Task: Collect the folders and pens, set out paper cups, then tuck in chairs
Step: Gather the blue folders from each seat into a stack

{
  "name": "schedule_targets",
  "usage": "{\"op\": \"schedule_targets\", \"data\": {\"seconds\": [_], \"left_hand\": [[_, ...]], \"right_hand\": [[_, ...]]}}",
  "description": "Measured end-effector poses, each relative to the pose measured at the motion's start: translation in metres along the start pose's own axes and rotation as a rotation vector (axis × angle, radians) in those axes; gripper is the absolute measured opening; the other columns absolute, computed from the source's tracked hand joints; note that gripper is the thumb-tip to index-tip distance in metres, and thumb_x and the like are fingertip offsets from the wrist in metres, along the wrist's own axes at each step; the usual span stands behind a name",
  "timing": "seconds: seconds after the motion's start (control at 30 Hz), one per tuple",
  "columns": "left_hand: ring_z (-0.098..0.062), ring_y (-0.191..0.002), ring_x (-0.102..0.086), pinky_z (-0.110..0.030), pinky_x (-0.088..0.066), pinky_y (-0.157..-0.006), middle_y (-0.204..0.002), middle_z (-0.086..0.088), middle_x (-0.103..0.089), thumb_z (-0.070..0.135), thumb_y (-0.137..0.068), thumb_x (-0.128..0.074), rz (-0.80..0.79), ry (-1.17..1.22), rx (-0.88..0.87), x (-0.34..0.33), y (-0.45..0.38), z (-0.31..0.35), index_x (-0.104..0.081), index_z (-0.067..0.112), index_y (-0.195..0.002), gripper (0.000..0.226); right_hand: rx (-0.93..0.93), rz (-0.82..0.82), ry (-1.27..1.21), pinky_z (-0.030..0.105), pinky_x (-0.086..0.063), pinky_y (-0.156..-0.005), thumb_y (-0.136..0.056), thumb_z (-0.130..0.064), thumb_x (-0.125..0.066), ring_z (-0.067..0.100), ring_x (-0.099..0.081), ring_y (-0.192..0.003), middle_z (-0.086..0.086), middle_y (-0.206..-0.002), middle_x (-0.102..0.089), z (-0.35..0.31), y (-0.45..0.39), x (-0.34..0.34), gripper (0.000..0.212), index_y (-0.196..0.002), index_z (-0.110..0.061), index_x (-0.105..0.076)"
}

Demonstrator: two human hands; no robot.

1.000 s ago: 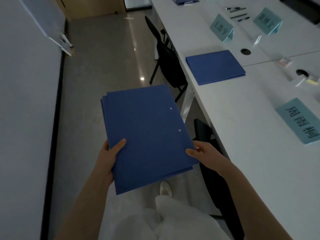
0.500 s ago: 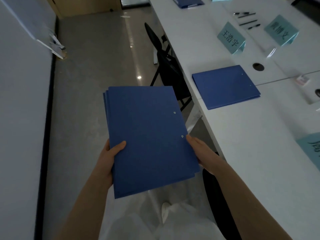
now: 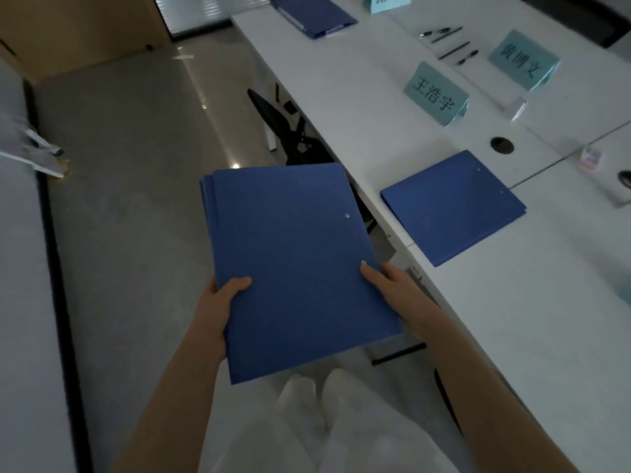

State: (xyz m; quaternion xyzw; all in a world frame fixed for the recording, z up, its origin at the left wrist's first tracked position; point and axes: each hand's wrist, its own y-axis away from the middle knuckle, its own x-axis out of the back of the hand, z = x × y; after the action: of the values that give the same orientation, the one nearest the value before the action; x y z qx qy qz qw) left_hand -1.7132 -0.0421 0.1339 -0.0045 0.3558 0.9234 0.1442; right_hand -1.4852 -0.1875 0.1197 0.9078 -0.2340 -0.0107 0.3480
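Right now both hands hold a stack [image 3: 293,264] of blue folders out in front of the person, above the grey floor [image 3: 136,186] and just beside the white worktop [image 3: 512,319]. The left hand [image 3: 218,308] grips the near left edge with its thumb lying on top, and the right hand [image 3: 396,288] grips the right edge with its thumb on the cover near a small silver stud. The stack is a flat rectangle. Its long side runs away from the person and leans a little to the left. The top cover looks smooth and dull, with two shiny studs near its right edge. Edges of the folders below peek out on the far left. Another blue folder [image 3: 452,206] lies flat and closed on the worktop, turned at a slant, well apart from the stack. A third folder [image 3: 312,13] lies farther back. Some dark, thin pens [image 3: 450,44] lie in a bunch near pale blue folded name cards [image 3: 435,93]. A black chair [image 3: 290,134] stands at the worktop's edge.
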Motion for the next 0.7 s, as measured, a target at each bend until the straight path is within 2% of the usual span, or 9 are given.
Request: {"op": "schedule_targets", "data": {"seconds": [0.13, 0.23, 0.3, 0.37, 0.43, 0.5, 0.57, 0.63, 0.7], "left_hand": [[-0.030, -0.097, -0.068, -0.043, -0.056, -0.071, -0.112, -0.001, -0.070, 0.018, -0.086, -0.067, -0.054, -0.047, -0.001, -0.021, -0.038, 0.029, -0.060, 0.028, -0.118, 0.034], [-0.032, -0.098, -0.067, -0.044, -0.055, -0.070, -0.117, -0.004, -0.068, 0.019, -0.086, -0.067, -0.065, -0.073, 0.012, -0.043, -0.070, 0.048, -0.057, 0.025, -0.127, 0.042], [-0.032, -0.096, -0.067, -0.042, -0.054, -0.067, -0.117, -0.006, -0.068, 0.019, -0.087, -0.066, -0.046, -0.071, 0.021, -0.056, -0.084, 0.059, -0.056, 0.022, -0.129, 0.043], [-0.030, -0.095, -0.067, -0.041, -0.054, -0.066, -0.116, -0.004, -0.067, 0.020, -0.088, -0.065, -0.028, -0.064, 0.015, -0.068, -0.100, 0.069, -0.055, 0.023, -0.130, 0.044], [-0.030, -0.098, -0.067, -0.041, -0.054, -0.066, -0.118, -0.002, -0.067, 0.021, -0.088, -0.066, -0.031, -0.064, 0.010, -0.078, -0.113, 0.081, -0.054, 0.025, -0.132, 0.046], [-0.030, -0.099, -0.067, -0.042, -0.054, -0.067, -0.119, -0.001, -0.067, 0.020, -0.088, -0.066, -0.029, -0.066, -0.004, -0.087, -0.126, 0.092, -0.054, 0.026, -0.132, 0.046], [-0.027, -0.098, -0.067, -0.041, -0.054, -0.069, -0.115, 0.001, -0.067, 0.016, -0.088, -0.065, -0.031, -0.068, -0.030, -0.099, -0.136, 0.102, -0.055, 0.028, -0.127, 0.042], [-0.027, -0.100, -0.066, -0.041, -0.054, -0.072, -0.115, 0.002, -0.068, 0.013, -0.088, -0.064, -0.044, -0.069, -0.062, -0.109, -0.147, 0.110, -0.056, 0.026, -0.128, 0.043], [-0.027, -0.103, -0.066, -0.041, -0.054, -0.074, -0.119, -0.001, -0.067, 0.012, -0.088, -0.064, -0.064, -0.086, -0.082, -0.119, -0.156, 0.118, -0.055, 0.024, -0.131, 0.046]], "right_hand": [[-0.031, 0.040, 0.123, 0.041, -0.053, -0.093, -0.090, -0.057, -0.049, 0.018, -0.066, -0.099, -0.001, -0.110, -0.067, -0.017, -0.037, 0.028, 0.047, -0.113, -0.018, -0.061], [-0.067, 0.252, 0.086, 0.040, -0.051, -0.083, -0.096, -0.043, -0.047, 0.027, -0.065, -0.092, 0.010, -0.099, -0.067, -0.016, -0.076, 0.056, 0.037, -0.097, -0.010, -0.064], [-0.092, 0.386, 0.254, 0.034, -0.041, -0.073, -0.095, -0.033, -0.046, 0.027, -0.059, -0.089, 0.009, -0.090, -0.061, -0.012, -0.103, 0.076, 0.027, -0.086, -0.012, -0.060], [-0.137, 0.440, 0.351, 0.030, -0.039, -0.079, -0.094, -0.028, -0.047, 0.028, -0.055, -0.105, 0.007, -0.109, -0.057, -0.005, -0.130, 0.098, 0.024, -0.109, -0.014, -0.060], [-0.180, 0.442, 0.410, 0.037, -0.043, -0.094, -0.093, -0.026, -0.047, 0.033, -0.048, -0.121, 0.012, -0.136, -0.046, 0.004, -0.155, 0.114, 0.045, -0.134, -0.007, -0.046], [-0.186, 0.382, 0.525, 0.044, -0.038, -0.107, -0.091, -0.021, -0.048, 0.034, -0.040, -0.129, 0.015, -0.145, -0.038, 0.017, -0.175, 0.120, 0.054, -0.141, -0.005, -0.035], [-0.241, 0.309, 0.616, 0.041, -0.030, -0.113, -0.093, -0.015, -0.049, 0.032, -0.030, -0.138, 0.016, -0.153, -0.026, 0.029, -0.183, 0.119, 0.065, -0.149, -0.004, -0.018], [-0.278, 0.240, 0.695, 0.038, -0.028, -0.114, -0.094, -0.012, -0.049, 0.031, -0.025, -0.142, 0.014, -0.157, -0.017, 0.032, -0.179, 0.112, 0.070, -0.151, -0.005, -0.008], [-0.270, 0.227, 0.756, 0.040, -0.036, -0.108, -0.093, -0.008, -0.049, 0.031, -0.033, -0.138, 0.013, -0.154, -0.023, 0.038, -0.174, 0.103, 0.069, -0.150, -0.007, -0.011]]}}
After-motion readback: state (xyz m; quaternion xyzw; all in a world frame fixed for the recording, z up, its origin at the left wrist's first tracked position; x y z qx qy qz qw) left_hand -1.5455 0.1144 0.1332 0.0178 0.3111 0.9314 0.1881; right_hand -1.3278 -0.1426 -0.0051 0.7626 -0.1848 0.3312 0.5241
